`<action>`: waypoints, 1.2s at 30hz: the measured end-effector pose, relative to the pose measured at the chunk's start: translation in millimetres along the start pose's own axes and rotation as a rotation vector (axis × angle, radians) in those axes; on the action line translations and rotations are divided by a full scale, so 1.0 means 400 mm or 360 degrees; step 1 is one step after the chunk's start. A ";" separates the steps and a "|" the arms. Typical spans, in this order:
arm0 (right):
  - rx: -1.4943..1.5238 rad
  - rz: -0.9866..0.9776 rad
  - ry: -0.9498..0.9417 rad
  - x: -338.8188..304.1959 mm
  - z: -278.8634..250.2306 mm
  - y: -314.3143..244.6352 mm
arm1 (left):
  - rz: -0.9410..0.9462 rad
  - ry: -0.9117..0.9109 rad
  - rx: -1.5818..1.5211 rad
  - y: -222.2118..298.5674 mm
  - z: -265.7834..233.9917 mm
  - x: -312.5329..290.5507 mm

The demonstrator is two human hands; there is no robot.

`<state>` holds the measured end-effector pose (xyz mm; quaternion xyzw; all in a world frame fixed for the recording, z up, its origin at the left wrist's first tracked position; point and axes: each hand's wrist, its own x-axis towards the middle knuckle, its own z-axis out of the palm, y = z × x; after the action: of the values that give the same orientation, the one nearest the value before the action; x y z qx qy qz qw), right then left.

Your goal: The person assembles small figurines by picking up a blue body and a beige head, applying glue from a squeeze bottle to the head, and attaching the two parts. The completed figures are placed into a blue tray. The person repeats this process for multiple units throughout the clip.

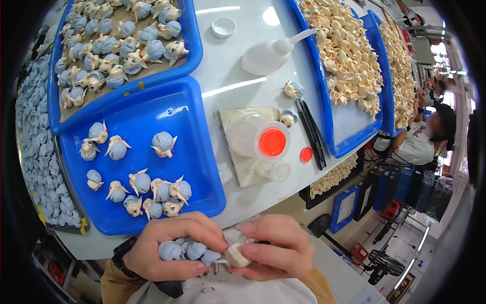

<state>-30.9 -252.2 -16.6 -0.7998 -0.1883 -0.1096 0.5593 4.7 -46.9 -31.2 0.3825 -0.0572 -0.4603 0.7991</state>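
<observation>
My left hand is closed around several blue-grey doll hair pieces, just in front of my chest. Between the fingertips of my right hand is a cream doll head, its pointed ear toward my left hand. The fingers of both hands meet at this head, and whether a hair piece touches it is hidden. Right beyond my left hand, a blue tray holds several finished-looking heads with blue-grey hair and pointed ears.
A fuller blue tray of haired heads stands far left, beside a heap of hair pieces. Centrally stand a jar with red inside and a white squeeze bottle. Black tweezers lie near a tray of bare heads. A person sits at right.
</observation>
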 end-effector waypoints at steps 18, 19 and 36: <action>-0.0766 0.0421 0.0279 -0.026 -0.087 0.077 | 0.0198 0.0361 -0.0439 -0.012 0.012 -0.006; -0.0781 0.0414 0.0267 -0.024 -0.086 0.078 | 0.0222 0.0368 -0.0423 -0.015 0.010 -0.006; -0.1055 0.0300 0.0062 -0.002 -0.085 0.074 | 0.0352 0.0430 -0.0537 -0.026 0.008 -0.013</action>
<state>-17.9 -293.3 -30.2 -0.9496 -0.0570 -0.1280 0.2803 -6.7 -47.6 -34.6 0.2930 0.0866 -0.3178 0.8976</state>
